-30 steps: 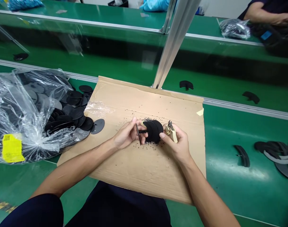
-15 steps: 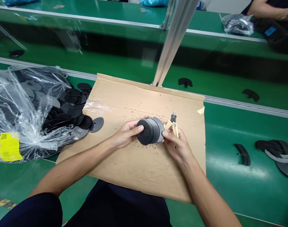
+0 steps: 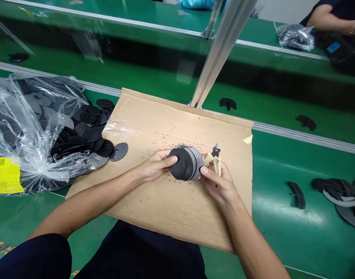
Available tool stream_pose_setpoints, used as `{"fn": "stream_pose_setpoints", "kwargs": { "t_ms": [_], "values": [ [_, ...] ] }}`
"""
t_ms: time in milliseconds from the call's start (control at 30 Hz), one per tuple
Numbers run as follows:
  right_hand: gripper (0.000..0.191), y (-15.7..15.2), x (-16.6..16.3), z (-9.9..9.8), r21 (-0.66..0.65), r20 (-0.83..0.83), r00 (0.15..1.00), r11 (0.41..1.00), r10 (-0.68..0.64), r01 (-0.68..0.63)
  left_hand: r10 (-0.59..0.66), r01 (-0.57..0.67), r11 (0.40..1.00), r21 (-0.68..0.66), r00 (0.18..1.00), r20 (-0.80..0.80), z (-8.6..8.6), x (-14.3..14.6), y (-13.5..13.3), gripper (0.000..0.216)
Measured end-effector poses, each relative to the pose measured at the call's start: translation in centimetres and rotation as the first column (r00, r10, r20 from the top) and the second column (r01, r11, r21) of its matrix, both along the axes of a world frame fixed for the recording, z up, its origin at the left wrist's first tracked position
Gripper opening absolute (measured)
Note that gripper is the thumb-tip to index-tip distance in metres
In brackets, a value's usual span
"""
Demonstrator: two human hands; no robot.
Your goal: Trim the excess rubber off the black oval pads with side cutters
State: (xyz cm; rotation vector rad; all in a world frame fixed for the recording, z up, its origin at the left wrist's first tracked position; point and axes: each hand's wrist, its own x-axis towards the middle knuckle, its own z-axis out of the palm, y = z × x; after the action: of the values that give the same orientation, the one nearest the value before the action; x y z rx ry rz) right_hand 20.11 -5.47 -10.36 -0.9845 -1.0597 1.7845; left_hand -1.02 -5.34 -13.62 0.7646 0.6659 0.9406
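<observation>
A fanned stack of round plastic discs [image 3: 181, 164], black at the front and grey at the right, is held between both hands above the cardboard. My left hand [image 3: 155, 166] is closed on its left edge, thumb on the front black disc. My right hand [image 3: 220, 180] is closed around cream-handled side cutters [image 3: 215, 155], whose jaws point up and away from me. Its thumb also presses the right edge of the grey disc [image 3: 198, 162]. The fingers behind the stack are hidden. Small black plastic bits [image 3: 181, 145] lie scattered on the cardboard around the stack.
The cardboard sheet [image 3: 165, 213] covers the green bench. At left, a clear plastic bag [image 3: 40, 155] spills black discs [image 3: 92, 135]. Curved black parts [image 3: 297, 195] lie at right. A metal post [image 3: 215, 58] rises behind the cardboard. Across the bench, a person's arm [image 3: 331, 21] shows.
In my hands the discs have shifted against each other, and the front black one now faces differently. The side cutters have tilted slightly to the right. The whole view has shifted a little.
</observation>
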Motion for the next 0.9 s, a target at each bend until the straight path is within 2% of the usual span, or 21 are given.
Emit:
{"fn": "stream_pose_setpoints", "kwargs": {
  "t_ms": [100, 200, 300, 367, 500, 633, 700, 767, 833, 900],
  "values": [
    [0.036, -0.1, 0.1, -0.1, 0.017, 0.021, 1.0, 1.0, 0.017, -0.017, 0.038, -0.034, 0.996, 0.078, 0.998, -0.045, 0.2, 0.1, -0.1, 0.047],
    [0.038, -0.1, 0.2, -0.5, 0.058, 0.055, 0.998, 0.998, 0.034, -0.037, 0.199, -0.145, 0.952, 0.27, 0.962, -0.186, 0.6, 0.4, -0.4, 0.044],
    [0.042, -0.2, 0.2, -0.9, 0.144, 0.142, 0.989, 0.988, 0.03, -0.05, 0.327, -0.199, 0.9, 0.388, 0.897, -0.298, 0.7, 0.6, -0.9, 0.045],
    [0.044, -0.3, 0.1, -1.1, 0.239, 0.246, 0.969, 0.971, -0.034, -0.027, 0.362, -0.21, 0.886, 0.415, 0.871, -0.331, 0.6, 0.7, -1.1, 0.046],
    [0.04, -0.5, -0.2, -1.4, 0.491, 0.404, 0.881, 0.871, -0.247, 0.019, 0.354, -0.165, 0.878, 0.449, 0.855, -0.378, 0.4, 0.6, -1.2, 0.046],
    [0.03, -0.6, -0.4, -1.7, 0.619, 0.418, 0.84, 0.785, -0.347, 0.017, 0.372, -0.123, 0.843, 0.523, 0.836, -0.404, 0.3, 0.5, -1.2, 0.051],
    [0.023, -0.6, -0.4, -1.8, 0.655, 0.414, 0.829, 0.755, -0.377, 0.017, 0.351, -0.127, 0.854, 0.504, 0.856, -0.379, 0.3, 0.4, -1.1, 0.064],
    [0.018, -0.5, -0.3, -1.7, 0.697, 0.408, 0.82, 0.718, -0.401, 0.005, 0.293, -0.132, 0.901, 0.413, 0.886, -0.358, 0.3, 0.3, -1.0, 0.076],
    [0.015, -0.4, -0.1, -1.6, 0.741, 0.41, 0.808, 0.671, -0.423, -0.025, 0.228, -0.12, 0.947, 0.298, 0.904, -0.361, 0.4, 0.1, -0.5, 0.073],
    [0.012, -0.2, 0.1, -1.5, 0.783, 0.41, 0.797, 0.62, -0.443, -0.059, 0.13, -0.05, 0.976, 0.214, 0.916, -0.379, 0.7, -0.2, 0.1, 0.064]
  ]
}}
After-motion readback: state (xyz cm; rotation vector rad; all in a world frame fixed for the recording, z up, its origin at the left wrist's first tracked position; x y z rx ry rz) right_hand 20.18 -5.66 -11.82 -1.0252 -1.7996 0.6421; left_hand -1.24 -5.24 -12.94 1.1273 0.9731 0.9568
